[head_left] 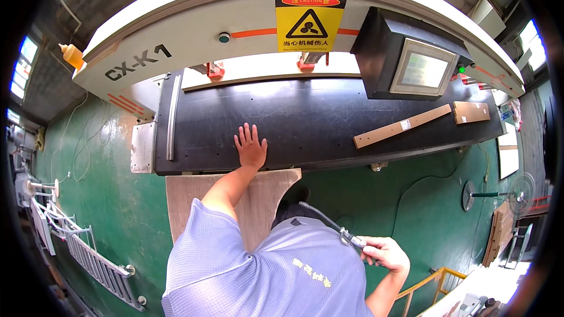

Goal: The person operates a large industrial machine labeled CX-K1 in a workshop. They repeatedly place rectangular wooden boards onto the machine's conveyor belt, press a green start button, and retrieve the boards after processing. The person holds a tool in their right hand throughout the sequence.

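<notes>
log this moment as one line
left hand: spread over black tabletop; right hand: holding thin-nozzled tool; long brown strip: on tabletop

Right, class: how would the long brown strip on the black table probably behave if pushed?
The long brown strip looks straight, so it's probably stiff. Lying flat, it seems unlikely to roll. The black table has a sheen, so the strip may slide easily.

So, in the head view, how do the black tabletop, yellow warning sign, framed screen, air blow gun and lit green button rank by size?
1. Black tabletop
2. Yellow warning sign and framed screen: too alike to rank
3. Air blow gun, slim, in the right hand
4. Lit green button
</notes>
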`<state>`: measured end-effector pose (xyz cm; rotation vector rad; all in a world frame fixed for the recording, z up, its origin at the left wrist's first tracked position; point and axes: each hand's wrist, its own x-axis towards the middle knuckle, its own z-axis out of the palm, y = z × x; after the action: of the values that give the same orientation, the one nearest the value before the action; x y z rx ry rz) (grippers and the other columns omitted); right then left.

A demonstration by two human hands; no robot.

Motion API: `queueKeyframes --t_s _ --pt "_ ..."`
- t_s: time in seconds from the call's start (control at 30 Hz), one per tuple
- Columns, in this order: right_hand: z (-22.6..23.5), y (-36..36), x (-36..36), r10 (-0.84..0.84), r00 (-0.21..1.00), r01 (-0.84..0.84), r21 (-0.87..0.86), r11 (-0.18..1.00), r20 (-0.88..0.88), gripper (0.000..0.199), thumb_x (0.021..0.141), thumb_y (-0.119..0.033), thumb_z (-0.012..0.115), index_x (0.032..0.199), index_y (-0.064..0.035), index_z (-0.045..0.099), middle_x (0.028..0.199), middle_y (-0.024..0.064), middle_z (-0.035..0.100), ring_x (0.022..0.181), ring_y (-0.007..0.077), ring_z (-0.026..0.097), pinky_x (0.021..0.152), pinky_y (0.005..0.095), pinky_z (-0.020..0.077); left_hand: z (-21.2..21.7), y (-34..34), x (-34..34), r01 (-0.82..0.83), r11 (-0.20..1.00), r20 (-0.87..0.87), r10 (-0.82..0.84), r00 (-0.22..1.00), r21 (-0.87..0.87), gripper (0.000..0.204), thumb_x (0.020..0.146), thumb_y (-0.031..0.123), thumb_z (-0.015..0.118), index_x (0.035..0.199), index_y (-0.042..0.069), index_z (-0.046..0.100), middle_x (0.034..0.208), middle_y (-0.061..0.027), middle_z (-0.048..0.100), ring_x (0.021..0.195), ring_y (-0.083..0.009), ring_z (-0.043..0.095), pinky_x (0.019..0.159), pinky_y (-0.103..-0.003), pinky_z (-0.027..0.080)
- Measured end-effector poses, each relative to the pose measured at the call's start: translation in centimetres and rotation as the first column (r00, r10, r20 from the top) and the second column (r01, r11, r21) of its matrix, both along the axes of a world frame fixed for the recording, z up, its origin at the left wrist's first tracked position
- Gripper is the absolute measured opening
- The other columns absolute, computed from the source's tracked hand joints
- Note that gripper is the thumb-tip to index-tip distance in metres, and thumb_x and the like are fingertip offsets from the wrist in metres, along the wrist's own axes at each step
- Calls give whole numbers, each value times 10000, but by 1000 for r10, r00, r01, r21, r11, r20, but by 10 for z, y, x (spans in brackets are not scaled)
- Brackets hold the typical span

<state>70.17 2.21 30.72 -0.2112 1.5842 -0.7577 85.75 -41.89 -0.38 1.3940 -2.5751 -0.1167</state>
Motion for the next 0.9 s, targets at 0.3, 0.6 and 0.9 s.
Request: queueKeyframes --t_s 0.3,0.6,0.9 --pt "-79 -15 25 -232 935 230 -37 972 -270 565 948 -110 703 1476 -37 514 956 14 673 741 80 571 666 232 489 3 0 1 -7 1000 6 7 1000 30 684 992 424 524 1566 100 340 1660 -152 252 1544 -343 187 1239 -558 134" --pt "-89 -20 25 -271 908 267 -58 962 -320 502 919 -145 718 1373 -4 557 965 65 688 742 114 635 658 263 518 8 0 -2 -34 997 37 31 999 74 688 994 419 515 1575 107 322 1673 -137 227 1554 -330 164 1245 -549 119" --pt "-96 -19 30 -251 883 277 10 961 -397 439 920 -186 736 1298 -10 598 821 21 640 569 63 530 511 247 444 10 0 -2 -30 996 43 27 999 83 682 1001 419 503 1576 101 320 1673 -141 225 1554 -335 156 1246 -546 110"
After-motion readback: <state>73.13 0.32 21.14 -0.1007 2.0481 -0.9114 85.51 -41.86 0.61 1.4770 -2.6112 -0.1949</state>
